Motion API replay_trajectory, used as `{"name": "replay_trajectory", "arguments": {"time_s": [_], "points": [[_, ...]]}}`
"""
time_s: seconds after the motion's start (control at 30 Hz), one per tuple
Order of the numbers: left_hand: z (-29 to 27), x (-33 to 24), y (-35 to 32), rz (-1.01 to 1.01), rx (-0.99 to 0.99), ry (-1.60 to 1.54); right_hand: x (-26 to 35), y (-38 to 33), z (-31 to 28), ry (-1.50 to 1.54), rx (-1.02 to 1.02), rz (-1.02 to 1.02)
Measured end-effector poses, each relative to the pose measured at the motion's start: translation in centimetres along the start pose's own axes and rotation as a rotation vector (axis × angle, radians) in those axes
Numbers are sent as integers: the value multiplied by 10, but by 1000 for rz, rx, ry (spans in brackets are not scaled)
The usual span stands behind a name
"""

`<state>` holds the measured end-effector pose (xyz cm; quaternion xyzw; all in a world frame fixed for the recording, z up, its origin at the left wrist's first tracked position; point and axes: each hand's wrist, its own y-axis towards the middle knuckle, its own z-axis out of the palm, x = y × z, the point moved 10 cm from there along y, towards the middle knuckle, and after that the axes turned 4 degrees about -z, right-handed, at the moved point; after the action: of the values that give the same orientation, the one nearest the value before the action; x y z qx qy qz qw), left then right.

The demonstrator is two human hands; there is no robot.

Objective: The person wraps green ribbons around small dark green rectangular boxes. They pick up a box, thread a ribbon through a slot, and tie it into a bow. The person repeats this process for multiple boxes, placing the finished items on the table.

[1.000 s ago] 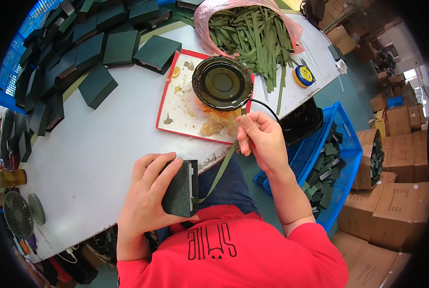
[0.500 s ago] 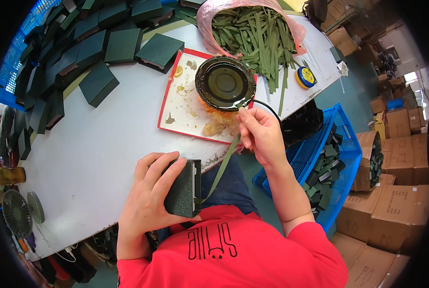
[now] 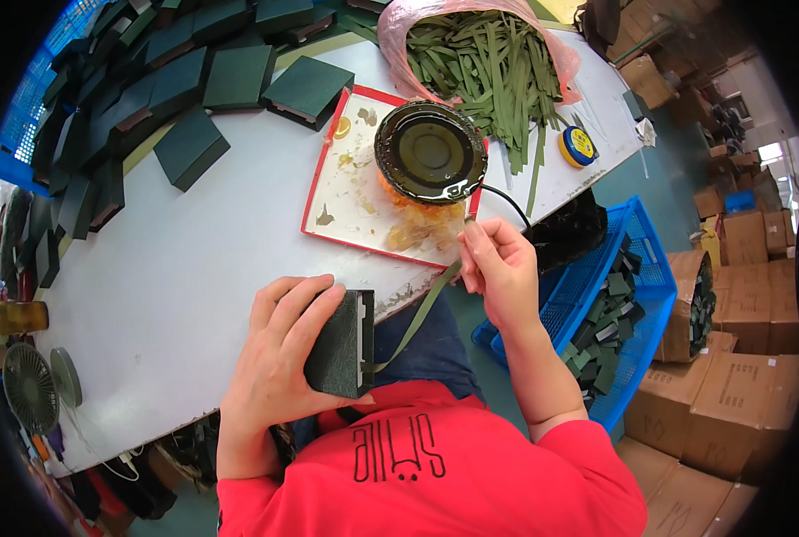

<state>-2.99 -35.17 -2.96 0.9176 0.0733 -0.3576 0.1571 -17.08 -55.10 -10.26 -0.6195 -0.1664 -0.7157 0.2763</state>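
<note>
My left hand (image 3: 270, 353) grips a small dark green box (image 3: 332, 353) upright over the table's front edge, fingers over its far side and thumb along its near side. From the box's right side a narrow green ribbon (image 3: 417, 322) runs up to my right hand (image 3: 507, 273). Thumb and fingertips of that hand pinch the ribbon close to its end, just below a round black pot (image 3: 431, 148) of glossy amber liquid. The pot stands on a white tray (image 3: 337, 192) with a red rim, smeared with amber drips.
Many dark green boxes (image 3: 192, 148) crowd the table's far left. A pink plastic bag (image 3: 395, 49) spills cut green ribbons (image 3: 498, 76) at the back. A yellow-and-blue round tin (image 3: 578, 146) sits at right. Blue crates (image 3: 654, 277) hold green pieces beside the table; a small fan (image 3: 31, 389) stands left.
My right hand has drawn the ribbon's end off the pot's rim, toward me and slightly right. My left hand still holds the box in nearly the same place. The view has shifted a little.
</note>
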Motion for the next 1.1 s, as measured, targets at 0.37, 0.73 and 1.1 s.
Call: {"name": "replay_trajectory", "arguments": {"time_s": [0.37, 0.73, 1.1], "points": [[-2, -1, 7, 49, -10, -136, -4, -54, 70, -58, 485, 314], [-3, -7, 8, 103, 3, -116, -14, -47, 82, -121, 548, 292], [-1, -13, 8, 136, 39, -61, -24, -45, 82, -273, 631, 337]]}}
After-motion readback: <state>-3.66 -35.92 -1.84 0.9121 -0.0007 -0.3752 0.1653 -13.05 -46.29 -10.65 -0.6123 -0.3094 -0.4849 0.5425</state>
